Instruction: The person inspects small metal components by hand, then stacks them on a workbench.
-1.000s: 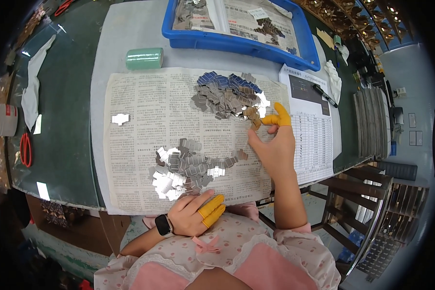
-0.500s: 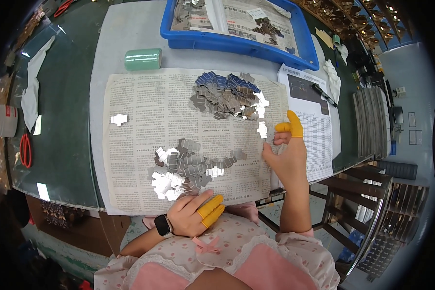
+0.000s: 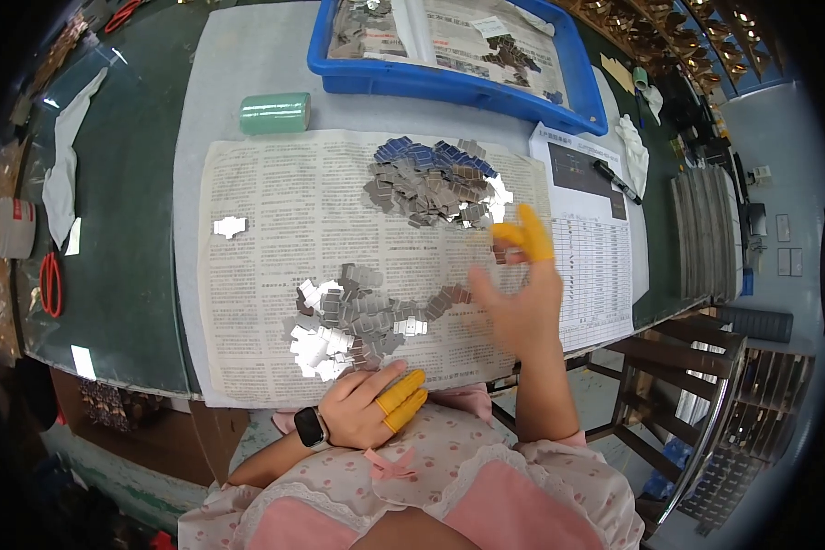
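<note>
My left hand [image 3: 362, 410], with yellow finger cots on two fingers, lies with its fingers out at the newspaper's [image 3: 275, 192] near edge and holds nothing visible. Just beyond it spreads a loose pile of small flat metal pieces [image 3: 367, 312], some glaring white. My right hand [image 3: 527, 298], blurred and also in yellow cots, hovers over the sheet's right part. Its thumb and fingers are apart around a small dark metal piece [image 3: 501, 251], partly hidden. Farther off sits a second heap of pieces [image 3: 426, 183], bluish at its far side. One single bright piece [image 3: 230, 226] lies at the left.
A blue tray [image 3: 467, 87] lined with newspaper stands at the far side. Left of it lies a green roll [image 3: 275, 114]. A printed sheet [image 3: 591, 275] with a black marker [image 3: 617, 181] is at the right. Red-handled scissors [image 3: 51, 284] lie far left.
My right hand has moved left and slightly away from me, from the sheet's right edge to over the small piece. The left hand has stayed put.
</note>
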`<act>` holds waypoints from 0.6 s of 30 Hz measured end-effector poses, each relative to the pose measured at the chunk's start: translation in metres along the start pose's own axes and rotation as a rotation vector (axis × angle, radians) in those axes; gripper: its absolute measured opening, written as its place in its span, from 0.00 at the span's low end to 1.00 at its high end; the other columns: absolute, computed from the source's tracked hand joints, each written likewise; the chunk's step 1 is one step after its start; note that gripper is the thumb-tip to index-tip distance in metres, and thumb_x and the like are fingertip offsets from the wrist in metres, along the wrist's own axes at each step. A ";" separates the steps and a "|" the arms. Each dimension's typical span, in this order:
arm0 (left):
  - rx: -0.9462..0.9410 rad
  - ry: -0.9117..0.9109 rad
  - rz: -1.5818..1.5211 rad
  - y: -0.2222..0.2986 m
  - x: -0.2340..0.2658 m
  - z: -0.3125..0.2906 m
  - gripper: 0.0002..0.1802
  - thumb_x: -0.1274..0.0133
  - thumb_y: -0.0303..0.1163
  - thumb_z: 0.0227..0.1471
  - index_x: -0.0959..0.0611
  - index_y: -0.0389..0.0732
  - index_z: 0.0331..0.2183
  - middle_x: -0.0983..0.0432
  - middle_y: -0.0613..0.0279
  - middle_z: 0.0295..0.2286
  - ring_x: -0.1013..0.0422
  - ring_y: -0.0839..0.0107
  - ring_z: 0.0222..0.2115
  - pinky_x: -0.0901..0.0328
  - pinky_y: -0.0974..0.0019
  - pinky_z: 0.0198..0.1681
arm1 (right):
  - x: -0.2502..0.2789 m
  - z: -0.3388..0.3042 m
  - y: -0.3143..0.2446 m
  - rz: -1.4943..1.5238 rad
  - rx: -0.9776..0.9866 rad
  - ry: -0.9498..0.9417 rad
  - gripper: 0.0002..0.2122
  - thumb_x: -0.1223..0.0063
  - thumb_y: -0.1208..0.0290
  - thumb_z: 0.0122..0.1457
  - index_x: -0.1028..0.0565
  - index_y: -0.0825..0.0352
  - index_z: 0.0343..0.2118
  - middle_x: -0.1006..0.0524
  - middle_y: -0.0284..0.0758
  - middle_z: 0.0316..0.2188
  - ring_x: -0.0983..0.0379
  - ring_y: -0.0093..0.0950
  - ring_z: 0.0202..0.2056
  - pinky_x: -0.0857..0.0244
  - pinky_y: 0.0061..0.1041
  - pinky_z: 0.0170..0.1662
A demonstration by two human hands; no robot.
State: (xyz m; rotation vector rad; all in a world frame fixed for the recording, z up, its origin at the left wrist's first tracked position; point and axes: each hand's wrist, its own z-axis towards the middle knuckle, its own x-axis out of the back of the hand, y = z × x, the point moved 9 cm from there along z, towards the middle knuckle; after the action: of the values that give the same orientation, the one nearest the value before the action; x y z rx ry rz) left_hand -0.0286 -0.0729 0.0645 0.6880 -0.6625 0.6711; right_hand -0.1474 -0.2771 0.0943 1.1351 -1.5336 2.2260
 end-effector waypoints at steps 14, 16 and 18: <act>-0.004 -0.003 0.005 0.000 0.000 0.001 0.13 0.41 0.35 0.54 0.10 0.48 0.42 0.17 0.63 0.49 0.23 0.62 0.53 0.30 0.69 0.44 | -0.005 -0.005 0.023 0.081 -0.162 -0.025 0.36 0.28 0.69 0.50 0.31 0.68 0.64 0.20 0.30 0.35 0.26 0.28 0.36 0.29 0.31 0.45; -0.003 -0.004 0.007 0.000 -0.001 -0.001 0.14 0.41 0.35 0.54 0.10 0.48 0.42 0.17 0.64 0.49 0.23 0.62 0.53 0.30 0.69 0.44 | -0.005 -0.001 0.004 0.100 -0.113 -0.056 0.37 0.29 0.70 0.51 0.32 0.69 0.65 0.20 0.31 0.36 0.26 0.29 0.36 0.30 0.31 0.46; -0.004 -0.005 0.009 0.001 -0.002 -0.002 0.14 0.41 0.35 0.54 0.10 0.48 0.42 0.17 0.64 0.49 0.23 0.62 0.53 0.30 0.69 0.44 | -0.008 0.006 0.000 0.117 -0.065 -0.085 0.37 0.30 0.71 0.52 0.32 0.69 0.65 0.20 0.32 0.37 0.26 0.29 0.37 0.30 0.31 0.47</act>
State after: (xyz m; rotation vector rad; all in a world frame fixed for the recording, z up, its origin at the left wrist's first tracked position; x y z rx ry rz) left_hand -0.0296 -0.0712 0.0622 0.6839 -0.6719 0.6763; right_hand -0.1393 -0.2806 0.0897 1.1631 -1.7352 2.2096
